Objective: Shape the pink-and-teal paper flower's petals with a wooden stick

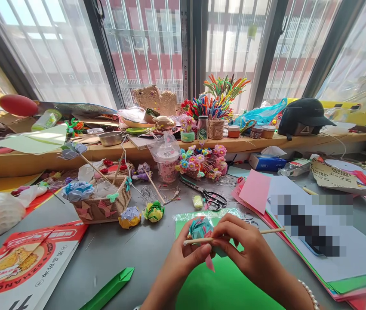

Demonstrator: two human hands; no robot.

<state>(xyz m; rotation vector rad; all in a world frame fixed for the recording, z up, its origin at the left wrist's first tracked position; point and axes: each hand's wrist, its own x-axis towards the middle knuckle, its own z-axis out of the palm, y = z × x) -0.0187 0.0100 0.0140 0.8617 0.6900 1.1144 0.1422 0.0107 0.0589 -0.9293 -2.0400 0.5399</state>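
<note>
Over the green paper (221,284), my left hand (183,258) is closed around a teal and pink folded paper flower (198,228). A thin wooden stick (271,231) runs across in front of the flower, with a whitish blob at its left end, near my left thumb. My right hand (247,241) pinches the stick and the paper beside it; its fingertips partly hide what they press. A pink paper piece (210,263) hangs below the fingers. Two more folded paper flowers, one purple and yellow (129,217) and one green and yellow (153,211), lie farther left.
Black-handled scissors (213,200) lie behind my hands. A decorated box (100,209) with flowers stands at left, near a red-and-white food bag (31,262). At right is a stack of coloured paper (357,254). A folded green strip (110,288) lies front left. A plastic cup (167,165) stands behind.
</note>
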